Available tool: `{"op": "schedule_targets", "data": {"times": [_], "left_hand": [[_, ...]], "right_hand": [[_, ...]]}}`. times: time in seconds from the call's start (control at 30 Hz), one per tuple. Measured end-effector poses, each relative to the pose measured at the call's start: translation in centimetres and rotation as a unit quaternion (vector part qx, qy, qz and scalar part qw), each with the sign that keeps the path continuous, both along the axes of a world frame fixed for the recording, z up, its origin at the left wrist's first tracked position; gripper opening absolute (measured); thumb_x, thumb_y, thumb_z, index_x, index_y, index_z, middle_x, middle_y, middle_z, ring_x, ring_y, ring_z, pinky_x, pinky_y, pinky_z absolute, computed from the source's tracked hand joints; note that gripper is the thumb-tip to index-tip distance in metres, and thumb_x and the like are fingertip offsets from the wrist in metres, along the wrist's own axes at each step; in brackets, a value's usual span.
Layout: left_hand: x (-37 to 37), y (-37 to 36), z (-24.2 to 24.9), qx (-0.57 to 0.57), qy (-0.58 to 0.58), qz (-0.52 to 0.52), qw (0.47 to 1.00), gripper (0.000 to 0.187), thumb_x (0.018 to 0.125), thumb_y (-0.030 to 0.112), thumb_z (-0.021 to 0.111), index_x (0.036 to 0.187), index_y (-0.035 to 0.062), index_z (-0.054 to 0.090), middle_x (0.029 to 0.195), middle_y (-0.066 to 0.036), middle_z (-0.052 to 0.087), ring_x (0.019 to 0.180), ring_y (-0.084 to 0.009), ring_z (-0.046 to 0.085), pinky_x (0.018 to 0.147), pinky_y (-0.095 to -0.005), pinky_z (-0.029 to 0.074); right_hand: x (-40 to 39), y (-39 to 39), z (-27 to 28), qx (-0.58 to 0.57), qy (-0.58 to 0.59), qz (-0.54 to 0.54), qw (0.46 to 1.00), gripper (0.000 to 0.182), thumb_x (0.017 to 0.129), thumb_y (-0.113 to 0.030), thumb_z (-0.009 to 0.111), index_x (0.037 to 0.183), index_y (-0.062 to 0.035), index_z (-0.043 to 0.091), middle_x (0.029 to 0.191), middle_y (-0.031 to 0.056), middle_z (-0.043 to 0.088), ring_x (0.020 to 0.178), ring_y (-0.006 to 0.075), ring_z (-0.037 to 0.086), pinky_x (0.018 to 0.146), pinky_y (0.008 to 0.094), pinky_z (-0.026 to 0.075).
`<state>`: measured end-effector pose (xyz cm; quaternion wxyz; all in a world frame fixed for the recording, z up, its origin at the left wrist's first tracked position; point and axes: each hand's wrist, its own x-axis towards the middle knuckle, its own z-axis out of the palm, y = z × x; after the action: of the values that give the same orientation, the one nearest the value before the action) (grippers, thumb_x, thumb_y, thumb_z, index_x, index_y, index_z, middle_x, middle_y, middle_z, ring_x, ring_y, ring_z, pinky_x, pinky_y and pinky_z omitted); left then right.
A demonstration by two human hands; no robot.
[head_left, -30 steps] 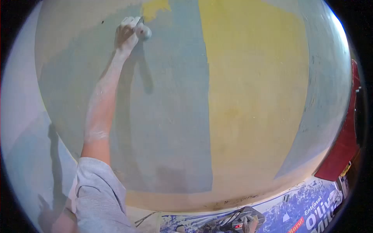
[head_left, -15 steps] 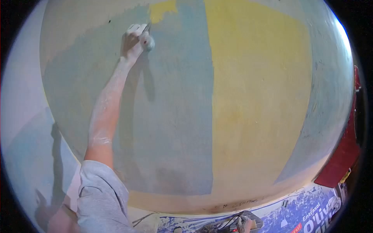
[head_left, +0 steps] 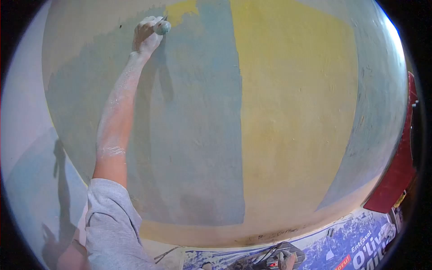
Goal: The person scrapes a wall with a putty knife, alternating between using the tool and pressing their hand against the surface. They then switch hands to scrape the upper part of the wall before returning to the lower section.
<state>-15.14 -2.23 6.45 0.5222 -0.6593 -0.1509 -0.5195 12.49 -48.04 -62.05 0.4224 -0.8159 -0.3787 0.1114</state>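
My left hand is raised high against the painted wall, at the upper left of the view. Its fingers are closed round a tool with a rounded, pale greenish handle end and a thin dark edge. White residue coats the hand and forearm. Just right of it is a bright yellow patch. At the bottom edge, my right hand, partly cut off by the frame, is closed on a dark, paint-smeared object whose kind is unclear.
A wide yellow band runs down the wall beside the blue-grey area. Below the wall lies a blue and white printed sheet, smeared with white. A dark red panel stands at the right edge.
My left hand has moved up and slightly left along the wall with the tool in it. The wall has shifted a little left in view. My right hand remains at the bottom.
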Motion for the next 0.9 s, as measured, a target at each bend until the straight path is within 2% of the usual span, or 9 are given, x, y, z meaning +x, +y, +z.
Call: {"op": "schedule_targets", "data": {"times": [0.07,0.1,0.2,0.37,0.47,0.6,0.67,0.73,0.9], "left_hand": [[0.1,-0.1,-0.7,0.009,0.031,-0.038,0.999,0.016,0.083,0.016,0.059,0.093,0.0043,0.066,0.086,-0.015,0.065,0.087,-0.0345,0.062,0.072,-0.0444,0.05],[0.2,-0.1,-1.5,0.034,0.015,-0.076,0.996,0.014,0.082,0.006,0.058,0.092,0.0026,0.067,0.086,-0.015,0.067,0.083,-0.0341,0.064,0.072,-0.041,0.052],[1.0,0.4,1.9,0.046,0.007,-0.008,0.999,0.019,0.083,0.015,0.055,0.093,0.0042,0.068,0.09,-0.016,0.067,0.088,-0.0359,0.063,0.079,-0.0426,0.052],[1.1,0.9,2.2,0.043,-0.005,-0.03,0.999,0.024,0.076,0.002,0.051,0.092,0.0033,0.068,0.097,-0.015,0.069,0.092,-0.0344,0.064,0.082,-0.0427,0.053],[1.5,2.1,3.2,0.104,-0.007,-0.046,0.994,0.017,0.08,0.005,0.054,0.089,0.0042,0.068,0.086,-0.017,0.068,0.084,-0.035,0.065,0.073,-0.0436,0.052],[2.9,0.0,6.0,-0.02,-0.057,-0.007,0.998,0.021,0.079,0.003,0.051,0.09,0.0061,0.069,0.096,-0.015,0.069,0.09,-0.0336,0.065,0.077,-0.0436,0.054],[2.7,1.4,4.5,-0.009,-0.07,0.016,0.997,0.021,0.08,0.004,0.051,0.089,0.0068,0.07,0.095,-0.014,0.069,0.089,-0.0332,0.066,0.076,-0.0428,0.054],[2.2,0.6,1.8,0.016,-0.024,-0.06,0.998,0.023,0.08,0.004,0.051,0.09,0.0079,0.072,0.092,-0.014,0.07,0.088,-0.034,0.066,0.076,-0.043,0.054],[3.1,0.3,5.2,0.01,-0.049,-0.028,0.998,0.026,0.077,0.001,0.054,0.094,0.0078,0.072,0.09,-0.017,0.069,0.085,-0.0358,0.066,0.078,-0.0439,0.054]], "right_hand": [[0.0,0.1,1.7,-0.079,-0.041,-0.004,0.996,0.028,0.089,-0.026,0.059,0.098,-0.0035,0.072,0.089,0.0197,0.07,0.083,0.0357,0.067,0.076,0.0434,0.05],[0.2,0.4,0.8,-0.074,-0.041,-0.006,0.996,0.028,0.089,-0.026,0.059,0.098,-0.0035,0.072,0.089,0.0197,0.07,0.083,0.0357,0.067,0.076,0.0434,0.05],[0.9,1.3,-0.9,-0.041,-0.068,0.002,0.997,0.032,0.09,-0.032,0.058,0.099,-0.0044,0.072,0.09,0.0188,0.07,0.086,0.0357,0.067,0.077,0.044,0.051],[0.8,2.3,1.2,-0.041,-0.047,0.027,0.998,0.031,0.09,-0.032,0.056,0.098,-0.0058,0.071,0.09,0.0188,0.069,0.087,0.0367,0.066,0.077,0.0448,0.05],[-0.1,3.7,1.0,-0.002,-0.035,0.028,0.999,0.03,0.091,-0.03,0.056,0.095,-0.0032,0.07,0.089,0.02,0.068,0.086,0.0379,0.065,0.077,0.045,0.05],[-0.5,4.0,1.3,-0.044,-0.052,0.058,0.996,0.028,0.092,-0.025,0.056,0.093,0.0006,0.068,0.088,0.0223,0.067,0.086,0.0399,0.063,0.079,0.0443,0.049],[-1.3,4.2,3.5,0.003,-0.049,0.027,0.998,0.029,0.093,-0.025,0.055,0.093,0.0007,0.068,0.09,0.0228,0.067,0.09,0.0403,0.063,0.081,0.0455,0.048],[-1.1,4.3,3.3,-0.022,-0.032,0.036,0.999,0.03,0.093,-0.026,0.055,0.097,0.0004,0.069,0.093,0.023,0.067,0.094,0.0409,0.062,0.085,0.0459,0.047],[-1.1,4.7,4.1,-0.035,-0.01,0.061,0.997,0.03,0.092,-0.026,0.056,0.094,0.0014,0.068,0.091,0.0248,0.066,0.089,0.0403,0.063,0.079,0.0451,0.048]]}}
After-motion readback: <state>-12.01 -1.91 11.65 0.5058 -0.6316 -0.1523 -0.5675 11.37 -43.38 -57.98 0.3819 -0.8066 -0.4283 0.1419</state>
